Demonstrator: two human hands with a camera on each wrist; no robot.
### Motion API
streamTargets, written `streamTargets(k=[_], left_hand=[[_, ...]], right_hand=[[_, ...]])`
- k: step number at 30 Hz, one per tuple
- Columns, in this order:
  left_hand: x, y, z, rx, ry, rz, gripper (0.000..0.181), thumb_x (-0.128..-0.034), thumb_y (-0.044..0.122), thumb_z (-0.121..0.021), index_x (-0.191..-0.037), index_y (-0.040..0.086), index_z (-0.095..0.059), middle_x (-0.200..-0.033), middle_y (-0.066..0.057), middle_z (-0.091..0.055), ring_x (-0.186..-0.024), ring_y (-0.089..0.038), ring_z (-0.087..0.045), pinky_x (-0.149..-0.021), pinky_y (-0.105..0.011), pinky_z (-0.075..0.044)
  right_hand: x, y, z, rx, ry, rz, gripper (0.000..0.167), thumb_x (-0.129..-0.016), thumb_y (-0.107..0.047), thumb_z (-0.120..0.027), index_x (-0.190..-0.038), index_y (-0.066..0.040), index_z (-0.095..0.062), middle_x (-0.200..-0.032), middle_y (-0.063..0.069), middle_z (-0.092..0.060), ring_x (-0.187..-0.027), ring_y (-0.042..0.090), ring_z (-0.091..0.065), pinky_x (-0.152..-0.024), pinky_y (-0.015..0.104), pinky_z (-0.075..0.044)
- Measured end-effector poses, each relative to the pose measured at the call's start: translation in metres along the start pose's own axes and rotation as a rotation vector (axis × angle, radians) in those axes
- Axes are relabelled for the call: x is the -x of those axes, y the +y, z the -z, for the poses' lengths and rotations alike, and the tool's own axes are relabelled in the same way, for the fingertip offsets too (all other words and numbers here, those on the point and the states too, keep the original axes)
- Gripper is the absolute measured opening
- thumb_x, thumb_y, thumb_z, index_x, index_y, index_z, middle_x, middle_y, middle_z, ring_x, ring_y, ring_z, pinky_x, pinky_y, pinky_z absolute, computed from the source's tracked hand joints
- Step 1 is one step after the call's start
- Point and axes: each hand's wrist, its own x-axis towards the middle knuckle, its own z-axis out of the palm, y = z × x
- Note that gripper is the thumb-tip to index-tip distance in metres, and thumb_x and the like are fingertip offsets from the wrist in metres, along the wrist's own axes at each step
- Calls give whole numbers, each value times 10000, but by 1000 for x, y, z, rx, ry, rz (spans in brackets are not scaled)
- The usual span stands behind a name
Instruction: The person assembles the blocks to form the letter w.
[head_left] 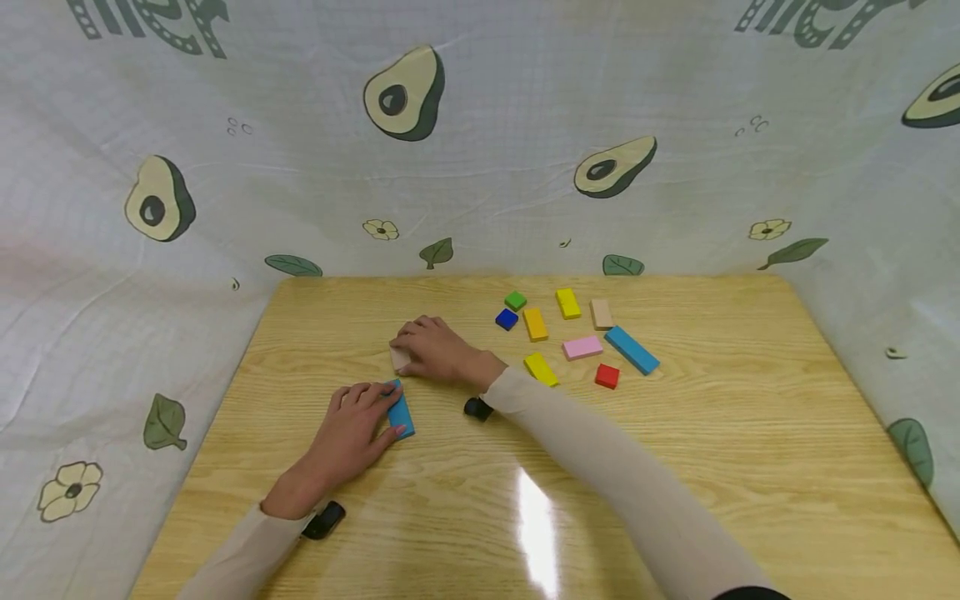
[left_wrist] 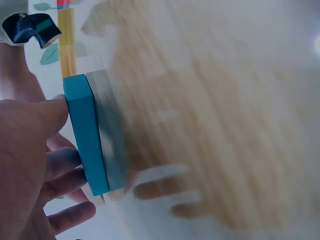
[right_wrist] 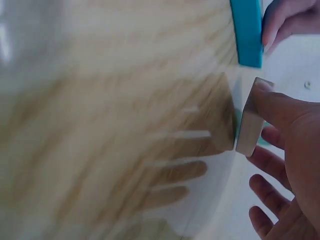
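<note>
In the head view my left hand (head_left: 352,433) holds a light-blue block (head_left: 401,414) lengthwise, thumb at the near end and fingers at the far end. The left wrist view shows this block (left_wrist: 86,135) flat on the table beside the thumb and fingers. Farther back, my right hand (head_left: 438,350) pinches a beige wooden block (head_left: 399,358). Seen from the right wrist, the beige block (right_wrist: 251,122) sits between thumb and fingertips, and a thin gap separates it from its reflection. It is just beyond the far end of the light-blue block, apart from it.
Right of the hands lie a green block (head_left: 515,301), dark-blue block (head_left: 507,319), orange block (head_left: 536,324), two yellow blocks (head_left: 567,303), another beige block (head_left: 602,314), pink block (head_left: 582,347), red block (head_left: 607,376) and long blue block (head_left: 632,350). A printed cloth (head_left: 495,167) surrounds the wooden table (head_left: 750,433).
</note>
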Motion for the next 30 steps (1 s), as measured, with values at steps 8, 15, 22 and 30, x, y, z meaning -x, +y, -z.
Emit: streamTargets(k=[8, 15, 22, 30], left_hand=[[1, 1, 0, -28, 11, 4, 552, -975, 336, -779, -1429, 44, -663, -1476, -156, -618, -1289, -408, -567, -1090, -628, -386], [1, 1, -1, -50, 24, -3, 550, -968, 339, -787, -1420, 47, -673, -1473, -152, -621, -1276, -398, -574, -1075, -622, -398], [1, 0, -1, -48, 13, 0, 561, -975, 349, -777, -1434, 48, -662, -1492, -151, -608, -1278, -401, -566, -1076, -621, -386], [1, -1, -3, -50, 6, 5, 572, -976, 359, -775, -1444, 52, -656, -1506, -151, -596, -1288, -401, -564, -1089, -621, -378]], right_hand=[[-6, -11, -9, 7, 8, -17, 520, -1071, -456, -615, -1518, -189, -588, -1519, 19, -569, -1438, 240, -464, -1233, 428, -311], [-9, -18, -9, -1, 4, -17, 501, -1074, -438, -617, -1512, -196, -605, -1516, 27, -568, -1415, 253, -480, -1201, 443, -352], [-8, -18, -10, -14, -4, 16, 480, -1097, -363, -592, -1541, -183, -573, -1538, 38, -546, -1424, 264, -476, -1195, 446, -360], [-6, -20, -11, -34, -17, 39, 467, -1115, -322, -566, -1558, -173, -556, -1550, 35, -534, -1431, 271, -467, -1200, 463, -361]])
